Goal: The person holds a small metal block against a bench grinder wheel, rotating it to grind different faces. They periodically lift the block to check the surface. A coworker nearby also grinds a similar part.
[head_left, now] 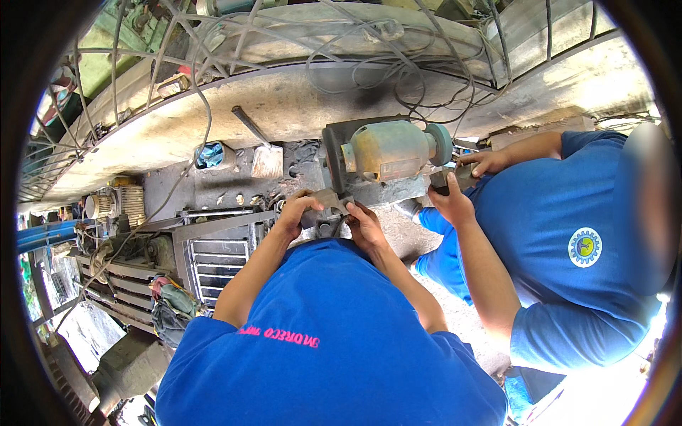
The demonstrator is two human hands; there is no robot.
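In front of my chest I hold a small grey metal block [329,199] between both hands. My left hand [298,211] grips its left end, with the fingers closed round it. At the right end, the fingers of my right hand [364,224] pinch the block. The block is just below the left side of a bench grinder [388,150] with a worn greenish-yellow body; whether it touches the grinder there, I cannot tell. A co-worker's hands [455,204] hold a darker metal block [450,180] close to the grinder's right wheel [440,145].
The co-worker in a blue shirt [547,213] stands close on my right. Behind the grinder runs a low concrete wall [298,96] with loose cables [419,78]. A dustpan-like scoop [267,161] and a bucket [216,157] are beyond my left hand. A slatted metal frame [220,259] is at left.
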